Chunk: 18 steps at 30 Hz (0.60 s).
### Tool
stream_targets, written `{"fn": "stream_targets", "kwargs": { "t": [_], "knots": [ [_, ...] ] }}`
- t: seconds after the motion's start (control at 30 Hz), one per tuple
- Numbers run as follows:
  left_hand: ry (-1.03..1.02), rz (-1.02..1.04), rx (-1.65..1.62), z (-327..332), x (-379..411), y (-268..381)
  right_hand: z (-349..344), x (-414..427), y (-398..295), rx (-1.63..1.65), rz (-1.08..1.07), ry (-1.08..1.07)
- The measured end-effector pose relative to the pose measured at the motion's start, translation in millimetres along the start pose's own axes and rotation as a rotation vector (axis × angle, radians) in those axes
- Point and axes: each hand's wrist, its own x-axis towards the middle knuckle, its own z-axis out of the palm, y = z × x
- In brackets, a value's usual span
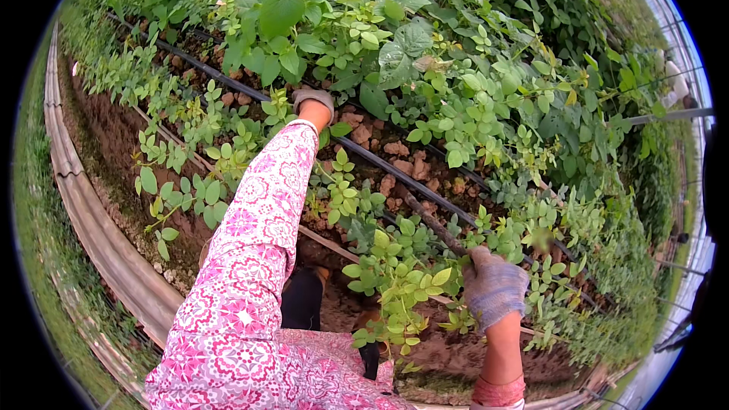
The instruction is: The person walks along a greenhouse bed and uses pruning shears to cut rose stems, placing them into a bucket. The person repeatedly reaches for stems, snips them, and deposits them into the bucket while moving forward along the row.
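My left hand, in a dirty pale work glove, reaches down among leafy stems beside a black irrigation pipe; leaves hide its fingers, so what it touches cannot be seen. At the lower right my right hand, in a grey-blue knitted glove, is closed around a dark rod-like handle. This handle slants up and left to the clods of reddish soil, crossing close to the pipe. Its far end is not clearly visible. Green bushy plants stand between my arms.
Broad-leaved plants grow thickly beyond the pipe. A thin wooden strip runs along the near side of the bed. Corrugated sheeting curves along the left. A metal bar juts in at the right, near a pale, unclear shape.
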Motion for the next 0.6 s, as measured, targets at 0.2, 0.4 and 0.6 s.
{"fn": "stream_targets", "kwargs": {
  "t": [0.2, 0.4, 0.6],
  "knots": [
    [-0.043, 0.021, 0.001, -10, -8, 1, 4, 4, 4, -0.021, -0.012, -0.013],
    [-0.037, 0.058, 0.006, 26, 37, -13, 4, 12, 4, -0.051, -0.02, -0.068],
    [-0.002, 0.003, 0.004, 15, 33, -8, 1, 21, 8, -0.065, -0.074, -0.062]
  ]
}}
